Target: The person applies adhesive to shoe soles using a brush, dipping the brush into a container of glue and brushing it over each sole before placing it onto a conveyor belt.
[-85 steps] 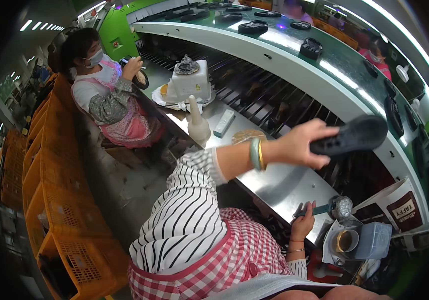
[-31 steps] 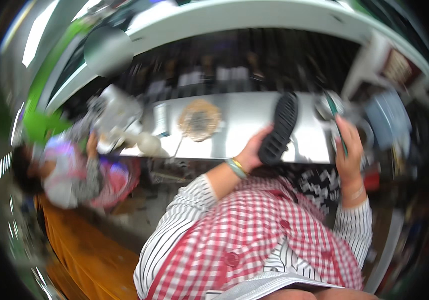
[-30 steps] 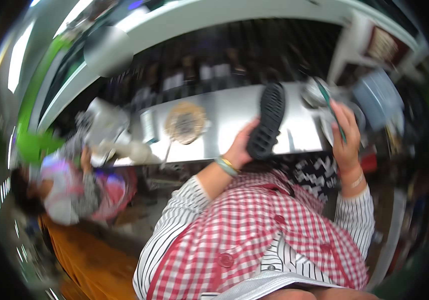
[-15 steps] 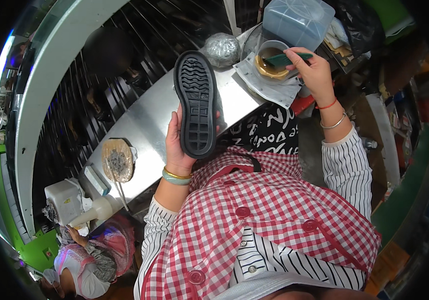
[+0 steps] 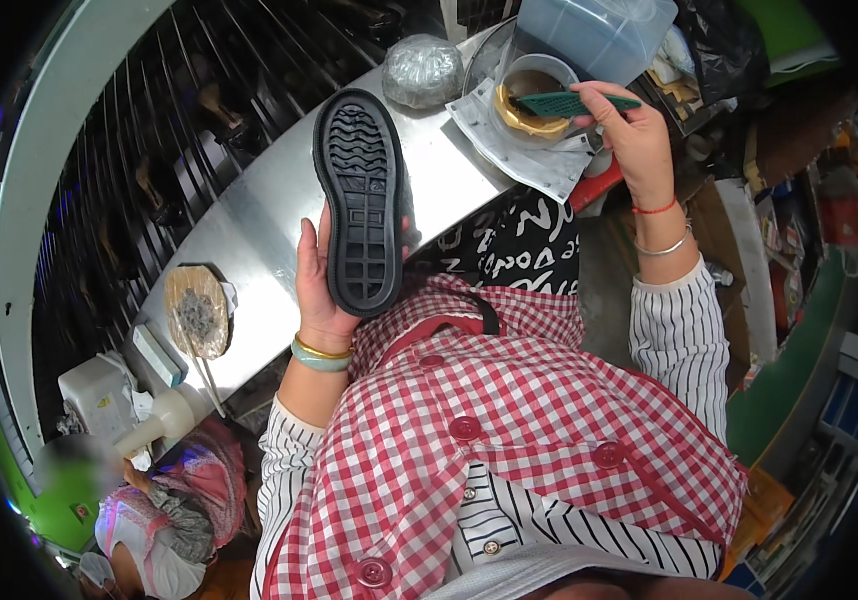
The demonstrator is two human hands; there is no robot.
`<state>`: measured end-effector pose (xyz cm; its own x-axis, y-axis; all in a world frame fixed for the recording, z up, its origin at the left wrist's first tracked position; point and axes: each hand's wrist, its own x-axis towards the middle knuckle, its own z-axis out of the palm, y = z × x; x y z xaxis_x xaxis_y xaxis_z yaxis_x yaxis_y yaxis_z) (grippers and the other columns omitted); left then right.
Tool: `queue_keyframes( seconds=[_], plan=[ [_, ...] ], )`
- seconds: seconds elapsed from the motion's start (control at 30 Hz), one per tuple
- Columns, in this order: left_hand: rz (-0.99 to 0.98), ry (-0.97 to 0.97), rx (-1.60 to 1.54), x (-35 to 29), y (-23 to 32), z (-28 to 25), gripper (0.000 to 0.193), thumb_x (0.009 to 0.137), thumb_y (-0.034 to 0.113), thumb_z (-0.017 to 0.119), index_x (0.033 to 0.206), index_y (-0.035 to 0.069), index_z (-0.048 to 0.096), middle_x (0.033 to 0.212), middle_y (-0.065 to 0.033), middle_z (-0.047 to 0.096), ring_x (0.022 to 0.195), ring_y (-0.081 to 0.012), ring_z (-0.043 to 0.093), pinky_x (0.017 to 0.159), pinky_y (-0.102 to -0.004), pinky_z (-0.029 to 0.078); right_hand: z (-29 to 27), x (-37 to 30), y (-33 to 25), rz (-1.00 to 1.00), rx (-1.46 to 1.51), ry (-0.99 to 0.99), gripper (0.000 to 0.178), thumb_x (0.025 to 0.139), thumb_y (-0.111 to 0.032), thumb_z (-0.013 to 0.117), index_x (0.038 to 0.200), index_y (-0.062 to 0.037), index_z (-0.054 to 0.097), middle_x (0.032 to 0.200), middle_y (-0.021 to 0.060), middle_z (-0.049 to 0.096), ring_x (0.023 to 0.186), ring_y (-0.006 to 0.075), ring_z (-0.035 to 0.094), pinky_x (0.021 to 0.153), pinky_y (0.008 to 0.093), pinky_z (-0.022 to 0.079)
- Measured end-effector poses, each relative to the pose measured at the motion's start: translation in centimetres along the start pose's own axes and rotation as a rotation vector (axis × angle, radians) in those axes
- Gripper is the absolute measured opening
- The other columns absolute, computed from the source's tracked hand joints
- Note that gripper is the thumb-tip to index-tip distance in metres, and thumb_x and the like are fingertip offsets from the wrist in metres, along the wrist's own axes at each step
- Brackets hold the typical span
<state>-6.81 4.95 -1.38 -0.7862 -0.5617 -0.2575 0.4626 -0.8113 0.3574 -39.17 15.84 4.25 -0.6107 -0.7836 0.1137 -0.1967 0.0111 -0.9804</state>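
Head: left fingers (image 5: 308, 248) curl round black sole (image 5: 360, 200); right fingers (image 5: 604, 112) pinch green tool (image 5: 554, 105), now moved to cup (image 5: 521, 121). Metal surface (image 5: 261, 250); dark rods (image 5: 239, 65).

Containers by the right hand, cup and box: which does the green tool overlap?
The round cup with a yellow front edge: the green tool in the right hand overlaps it. The rectangular bluish box isn't crossed.

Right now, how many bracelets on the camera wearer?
4: a gold bracelet and a pale green bracelet on the wrist of the left hand; a red bracelet and a silver bracelet on the wrist of the right hand. Sleeves may hide more.
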Motion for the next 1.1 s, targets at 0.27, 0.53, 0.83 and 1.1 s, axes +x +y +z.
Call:
queue_keyframes(
  seconds=[0.27,0.53,0.83,1.1],
  plan=[
    [-0.036,0.01,-0.137,-0.8,-0.4,-0.6,0.072,0.09,0.065,0.029,0.146,0.021,0.022,0.142,-0.0192,0.034,0.123,-0.0437,0.042,0.101,-0.0527,0.04,3.6,-3.2,-0.2,0.209,0.464,0.019,0.026,0.091,-0.023,0.058,0.097,0.0016,0.065,0.081,0.0052,0.066,0.064,0.0081,0.062,0.047,0.0163,0.036],
    [-0.051,-0.053,-0.082,-1.7,-0.6,0.5,0.081,0.086,0.073,0.019,0.147,0.019,0.015,0.139,-0.0205,0.036,0.119,-0.0424,0.046,0.093,-0.0485,0.048,13.1,-6.2,-4.0,0.012,0.432,-0.138,0.025,0.095,-0.019,0.052,0.102,0.0024,0.063,0.081,0.0083,0.067,0.067,0.0111,0.063,0.054,0.0186,0.044],
    [-0.006,-0.096,0.056,-2.5,0.0,0.5,0.08,0.087,0.072,0.016,0.147,0.019,0.015,0.138,-0.0179,0.039,0.119,-0.0349,0.05,0.094,-0.045,0.048,14.3,-7.9,-4.0,0.006,0.325,-0.23,0.02,0.093,-0.014,0.056,0.1,0.0023,0.064,0.081,0.007,0.067,0.068,0.0103,0.065,0.054,0.0174,0.046],
    [0.103,-0.069,-0.135,-1.6,0.9,1.0,0.077,0.089,0.069,0.019,0.145,0.016,0.021,0.136,-0.0156,0.042,0.119,-0.0355,0.048,0.093,-0.0488,0.048,16.1,-10.9,-4.0,-0.049,0.269,-0.29,0.016,0.092,-0.007,0.054,0.1,0.0039,0.064,0.082,0.0081,0.066,0.068,0.0101,0.065,0.056,0.018,0.048]
  ],
)
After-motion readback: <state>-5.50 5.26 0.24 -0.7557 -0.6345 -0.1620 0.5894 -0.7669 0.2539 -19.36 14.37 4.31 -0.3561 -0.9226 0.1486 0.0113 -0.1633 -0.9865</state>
